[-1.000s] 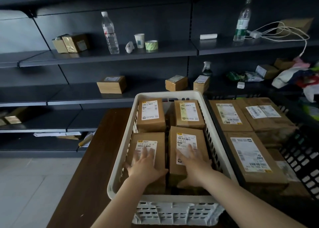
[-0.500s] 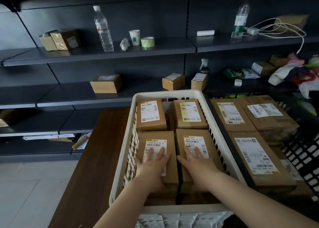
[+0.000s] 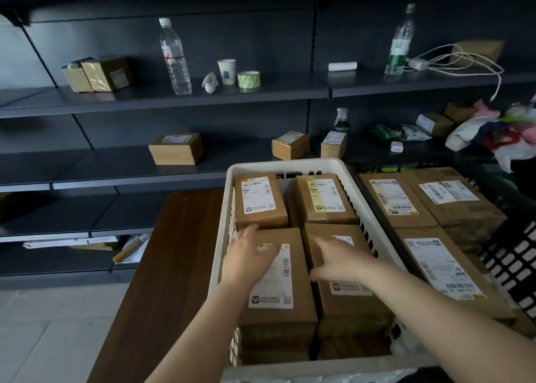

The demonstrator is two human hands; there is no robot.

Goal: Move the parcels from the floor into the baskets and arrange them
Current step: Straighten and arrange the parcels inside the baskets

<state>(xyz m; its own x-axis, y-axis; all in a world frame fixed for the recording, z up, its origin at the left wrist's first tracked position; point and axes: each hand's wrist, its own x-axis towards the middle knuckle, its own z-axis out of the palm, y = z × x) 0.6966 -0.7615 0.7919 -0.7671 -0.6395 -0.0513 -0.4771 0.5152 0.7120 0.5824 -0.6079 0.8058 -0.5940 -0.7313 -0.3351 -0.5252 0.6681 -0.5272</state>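
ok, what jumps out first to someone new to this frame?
The white basket at centre, packed with labelled brown parcels, both hands over the near pair: left hand on the near left parcel, right hand on the near right parcel. Right of it, a black basket holds bigger parcels; dark shelves behind.

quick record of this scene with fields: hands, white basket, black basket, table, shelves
left hand: open, over the near left parcel
right hand: open, over the near right parcel
white basket: four parcels on top, labels up
black basket: to the right, larger parcels
table: dark wood, under the white basket
shelves: bottles, cup, tape, small boxes
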